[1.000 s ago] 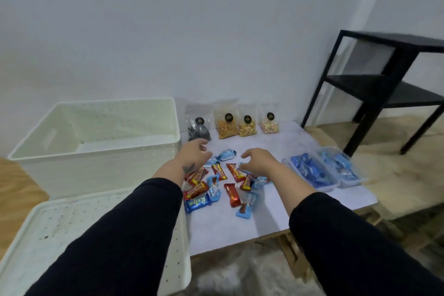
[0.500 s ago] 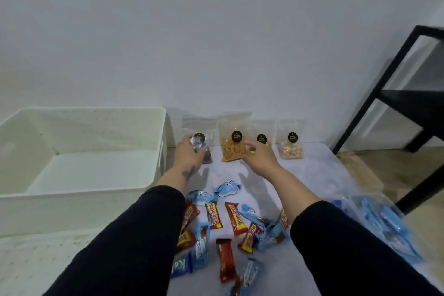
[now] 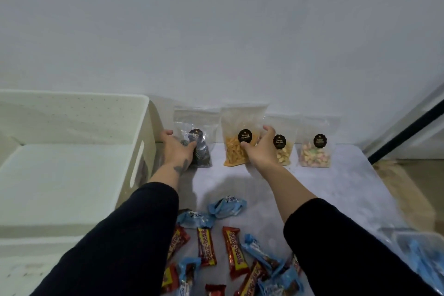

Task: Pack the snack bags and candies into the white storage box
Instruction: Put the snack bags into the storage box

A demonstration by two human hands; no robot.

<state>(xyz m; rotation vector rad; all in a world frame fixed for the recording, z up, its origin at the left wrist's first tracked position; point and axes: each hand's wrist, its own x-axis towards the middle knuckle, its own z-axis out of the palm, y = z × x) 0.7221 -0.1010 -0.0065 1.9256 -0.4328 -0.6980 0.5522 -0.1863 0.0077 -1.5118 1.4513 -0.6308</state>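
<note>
Running off the left edge, the perforated white plastic storage box (image 3: 72, 151) stands beside the pale grey bench (image 3: 336, 187), its front wall hidden by a black sleeve. The left hand (image 3: 176, 149) grips the clear bag of dark snacks (image 3: 199, 146), fingers curled behind it out of sight. The right hand (image 3: 260, 149) pinches the clear bag of orange sticks (image 3: 236, 149), covering part of the next bag; foil candies (image 3: 230, 255) lie nearer, some cut off below.

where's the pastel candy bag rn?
Head view: pastel candy bag stands far right of the four-bag row against the wall, beside the pale nut bag, untouched.
</note>
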